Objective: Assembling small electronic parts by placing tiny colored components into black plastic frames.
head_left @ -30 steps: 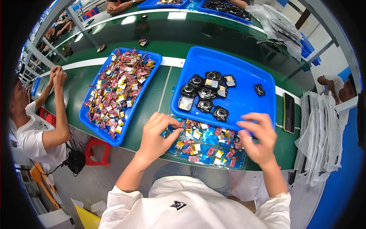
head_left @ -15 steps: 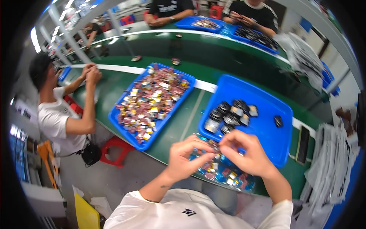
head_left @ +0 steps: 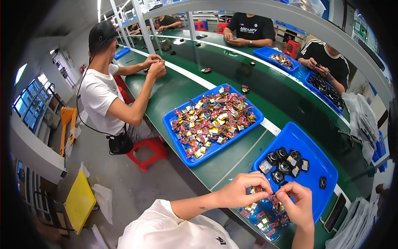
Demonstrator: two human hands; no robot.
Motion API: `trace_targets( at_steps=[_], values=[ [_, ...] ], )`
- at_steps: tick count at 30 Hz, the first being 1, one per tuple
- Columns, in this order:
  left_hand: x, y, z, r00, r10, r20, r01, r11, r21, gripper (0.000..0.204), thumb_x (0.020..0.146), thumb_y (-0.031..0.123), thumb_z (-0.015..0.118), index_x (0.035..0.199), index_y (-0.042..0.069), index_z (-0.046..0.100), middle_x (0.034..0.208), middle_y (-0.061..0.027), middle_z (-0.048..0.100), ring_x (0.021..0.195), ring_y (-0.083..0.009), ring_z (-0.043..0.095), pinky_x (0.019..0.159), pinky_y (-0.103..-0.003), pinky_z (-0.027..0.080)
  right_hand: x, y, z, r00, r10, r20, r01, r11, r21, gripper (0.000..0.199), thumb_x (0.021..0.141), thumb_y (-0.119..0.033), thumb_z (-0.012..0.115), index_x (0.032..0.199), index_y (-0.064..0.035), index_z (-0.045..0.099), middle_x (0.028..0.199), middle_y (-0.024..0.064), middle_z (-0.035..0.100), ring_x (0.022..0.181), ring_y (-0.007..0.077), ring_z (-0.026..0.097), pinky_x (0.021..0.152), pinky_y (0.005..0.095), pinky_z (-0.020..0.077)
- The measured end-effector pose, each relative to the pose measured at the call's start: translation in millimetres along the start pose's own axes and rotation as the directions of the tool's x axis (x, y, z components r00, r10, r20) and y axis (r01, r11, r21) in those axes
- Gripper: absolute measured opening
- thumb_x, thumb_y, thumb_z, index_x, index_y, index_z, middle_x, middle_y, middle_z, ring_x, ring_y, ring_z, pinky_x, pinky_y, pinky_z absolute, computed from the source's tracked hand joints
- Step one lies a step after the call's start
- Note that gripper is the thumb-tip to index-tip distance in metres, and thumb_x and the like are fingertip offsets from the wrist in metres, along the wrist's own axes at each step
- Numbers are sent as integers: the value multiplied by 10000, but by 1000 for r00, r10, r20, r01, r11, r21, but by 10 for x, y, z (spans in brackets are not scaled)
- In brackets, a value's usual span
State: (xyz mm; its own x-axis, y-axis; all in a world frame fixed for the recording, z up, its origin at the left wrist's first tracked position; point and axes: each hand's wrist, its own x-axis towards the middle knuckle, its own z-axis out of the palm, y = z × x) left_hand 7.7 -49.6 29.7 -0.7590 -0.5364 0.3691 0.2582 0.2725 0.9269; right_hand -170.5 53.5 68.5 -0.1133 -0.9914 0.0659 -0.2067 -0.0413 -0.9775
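Note:
My left hand (head_left: 244,190) and my right hand (head_left: 297,203) meet fingertip to fingertip at the table's near edge. Between them both pinch a small red circuit board (head_left: 273,196), partly covered by the fingers. Just below lies a clear blue-tinted plastic bag (head_left: 274,235) with several red boards and white-and-yellow pieces on it; my hands hide part of it. Beyond my hands, a blue tray (head_left: 317,155) holds several round black housings (head_left: 284,167), some with silvery pieces, and one black housing (head_left: 323,182) apart at the right.
To the left, a blue tray (head_left: 173,145) is heaped with red boards. A co-worker (head_left: 101,89) works beyond it, near a red stool (head_left: 147,153). A phone-like black device (head_left: 335,212) and stacked grey bags (head_left: 352,224) lie at right. Other people sit across the green conveyor (head_left: 286,97).
The view has swung left, so the trays appear farther right. My hands, apart by a small gap before, now touch at the fingertips around the small board.

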Motion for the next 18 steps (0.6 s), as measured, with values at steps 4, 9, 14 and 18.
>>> trace_targets(
  at_steps=[4, 9, 14, 18],
  values=[
    [-14, 44, -32, 996, 91, 13, -91, 993, 73, 34, 803, 23, 674, 835, 15, 666, 851, -68, 663, 802, -177, 585, 698, -308, 462, -2, 22, 30, 1000, -15, -8, 15, 1000, -9, 62, 828, -15, 636, 810, 42, 620, 741, 91, 655, 653, 121, 616, 607, 237, 484],
    [-37, 14, -37, 976, 218, 20, -219, 961, 172, 57, 789, 57, 693, 822, 20, 664, 806, -52, 653, 784, -173, 571, 670, -296, 451, -42, -10, 26, 999, -23, -32, 20, 995, -102, 55, 810, -9, 643, 801, 37, 615, 729, 89, 650, 644, 121, 613, 587, 239, 477],
    [-119, 61, -5, 992, -124, 22, 121, 987, 107, 82, 759, 83, 719, 807, 43, 665, 826, -48, 643, 791, -180, 565, 707, -295, 445, -74, -93, 133, 959, -282, -26, 235, 845, -480, 67, 806, -22, 646, 768, 12, 602, 662, 90, 616, 561, 145, 592, 519, 253, 445],
    [-66, 78, 65, 997, 61, -46, -52, 984, 171, 90, 743, 87, 732, 787, 54, 660, 863, -43, 638, 851, -178, 566, 789, -313, 429, -147, -141, 145, 991, -111, -73, 77, 929, -362, 61, 812, -25, 642, 777, 13, 608, 665, 87, 620, 563, 130, 592, 523, 247, 449]
  ],
)
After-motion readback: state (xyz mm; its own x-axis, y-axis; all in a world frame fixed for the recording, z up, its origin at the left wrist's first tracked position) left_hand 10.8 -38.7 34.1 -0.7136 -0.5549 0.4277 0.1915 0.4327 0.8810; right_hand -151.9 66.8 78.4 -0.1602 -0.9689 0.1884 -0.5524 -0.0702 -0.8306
